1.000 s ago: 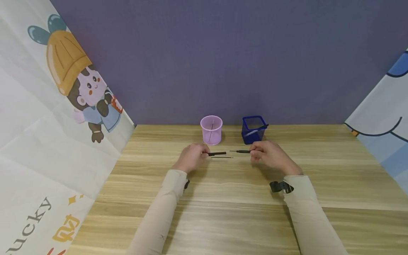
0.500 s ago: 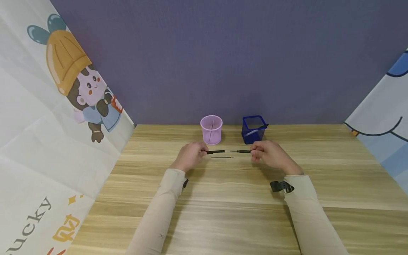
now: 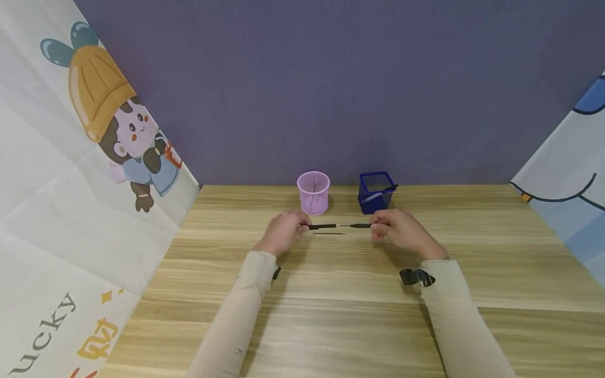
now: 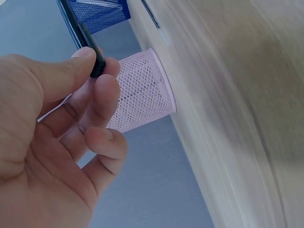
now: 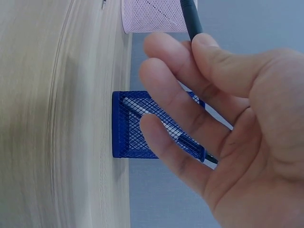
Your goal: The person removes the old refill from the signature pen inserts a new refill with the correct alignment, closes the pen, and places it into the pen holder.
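Note:
In the head view my left hand [image 3: 285,229] pinches a black pen barrel [image 3: 325,226] with a clip, between thumb and fingertips. My right hand [image 3: 399,229] pinches a dark pen section [image 3: 361,226], from which a thin refill [image 3: 345,226] sticks out leftward. The refill's tip faces the barrel's end, almost in line; I cannot tell whether they touch. Another thin refill [image 3: 329,233] lies on the table just below. In the left wrist view the barrel [image 4: 76,26] slants up from the fingertips. The right wrist view shows the pen section [image 5: 191,19] above the thumb.
Behind the hands stand a pink mesh cup [image 3: 314,199] with a thin stick-like item inside, and a blue square mesh holder [image 3: 375,202] with a pen [image 3: 387,189] leaning in it. A dark panel [image 3: 350,94] rises along the back edge of the wooden table [image 3: 350,325].
My left hand has shifted slightly left and then back to the right with the barrel, narrowing the gap to the refill. My right hand has barely moved.

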### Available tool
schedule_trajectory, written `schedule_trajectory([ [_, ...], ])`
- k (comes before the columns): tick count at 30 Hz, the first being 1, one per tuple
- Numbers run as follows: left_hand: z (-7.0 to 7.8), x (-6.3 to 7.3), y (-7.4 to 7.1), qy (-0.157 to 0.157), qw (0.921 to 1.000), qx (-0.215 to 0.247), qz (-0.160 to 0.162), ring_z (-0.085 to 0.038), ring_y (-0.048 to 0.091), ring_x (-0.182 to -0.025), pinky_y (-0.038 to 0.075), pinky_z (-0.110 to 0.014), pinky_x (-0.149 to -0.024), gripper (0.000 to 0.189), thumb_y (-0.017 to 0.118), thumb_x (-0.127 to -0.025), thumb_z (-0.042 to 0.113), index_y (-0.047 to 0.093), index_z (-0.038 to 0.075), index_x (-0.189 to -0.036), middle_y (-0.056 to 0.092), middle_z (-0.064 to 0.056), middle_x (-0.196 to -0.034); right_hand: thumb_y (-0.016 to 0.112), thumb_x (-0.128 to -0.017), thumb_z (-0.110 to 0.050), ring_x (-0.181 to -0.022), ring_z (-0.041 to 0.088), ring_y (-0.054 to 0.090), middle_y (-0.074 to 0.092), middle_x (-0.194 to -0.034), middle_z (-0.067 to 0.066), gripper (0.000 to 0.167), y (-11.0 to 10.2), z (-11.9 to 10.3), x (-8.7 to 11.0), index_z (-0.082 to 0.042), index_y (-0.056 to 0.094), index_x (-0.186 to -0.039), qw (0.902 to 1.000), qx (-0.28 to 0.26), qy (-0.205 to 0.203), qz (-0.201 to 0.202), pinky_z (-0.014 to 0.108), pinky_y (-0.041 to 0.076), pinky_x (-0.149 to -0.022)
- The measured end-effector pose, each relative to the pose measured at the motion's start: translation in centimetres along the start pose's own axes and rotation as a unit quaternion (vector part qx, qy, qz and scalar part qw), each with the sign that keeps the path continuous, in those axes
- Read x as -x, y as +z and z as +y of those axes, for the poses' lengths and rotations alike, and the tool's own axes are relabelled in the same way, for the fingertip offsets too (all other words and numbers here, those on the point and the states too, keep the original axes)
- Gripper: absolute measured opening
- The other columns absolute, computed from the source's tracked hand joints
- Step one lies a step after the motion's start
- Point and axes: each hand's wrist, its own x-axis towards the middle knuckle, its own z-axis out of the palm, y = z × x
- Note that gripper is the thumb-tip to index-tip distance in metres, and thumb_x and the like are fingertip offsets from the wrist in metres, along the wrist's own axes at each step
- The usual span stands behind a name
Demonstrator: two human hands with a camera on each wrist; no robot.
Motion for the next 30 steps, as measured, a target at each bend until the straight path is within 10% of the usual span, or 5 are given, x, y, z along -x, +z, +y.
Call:
schedule_trajectory([
  [30, 1.0, -0.07, 0.26, 0.032, 0.9994, 0.01, 0.011, -0.02, 0.072, -0.101, 0.057, -0.039, -0.094, 0.011, 0.071, -0.096, 0.013, 0.077, 0.013, -0.105, 0.076, -0.001, -0.109, 0.062, -0.102, -0.013, -0.076, 0.01, 0.068, 0.075, -0.083, -0.006, 0.014, 0.44, -0.39, -0.28, -0.007, 0.071, -0.112, 1.0, 0.0, -0.009, 0.004, 0.035, 0.057, -0.074],
])
